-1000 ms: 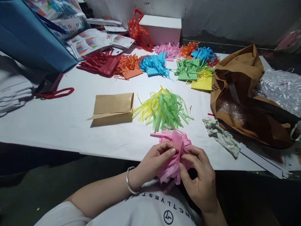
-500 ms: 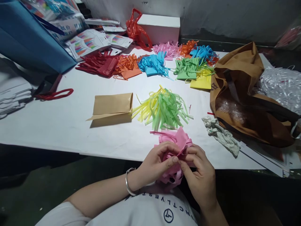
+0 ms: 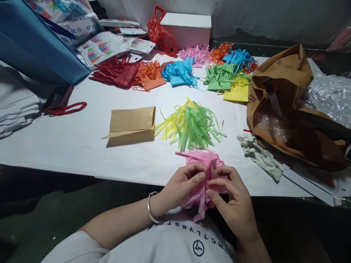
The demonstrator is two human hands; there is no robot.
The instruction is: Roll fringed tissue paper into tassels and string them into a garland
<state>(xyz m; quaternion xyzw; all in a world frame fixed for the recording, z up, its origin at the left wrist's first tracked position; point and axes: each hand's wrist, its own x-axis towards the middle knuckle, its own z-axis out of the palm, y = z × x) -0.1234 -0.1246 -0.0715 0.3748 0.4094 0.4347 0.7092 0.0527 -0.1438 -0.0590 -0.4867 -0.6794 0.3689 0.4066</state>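
Both my hands grip a pink fringed tissue-paper piece (image 3: 204, 166) at the table's near edge. My left hand (image 3: 181, 186), with a silver bangle on the wrist, pinches its left side. My right hand (image 3: 233, 201) pinches its right side, fingers curled round the strips. Pink strips hang down between my hands toward my white shirt. Just beyond lies a yellow and green fringed bundle (image 3: 192, 124) on the white table (image 3: 82, 142).
A tan paper envelope (image 3: 131, 120) lies left of the bundle. Red, orange, blue, green, yellow and pink fringed pieces (image 3: 181, 73) line the back. A brown bag (image 3: 287, 109) and crumpled cloth (image 3: 259, 155) sit right; a blue bag (image 3: 33, 40) and white box (image 3: 188, 29) behind.
My hands worked the pink piece: they bunched it up between them, then let strips hang down again. The view shifted slightly downward.
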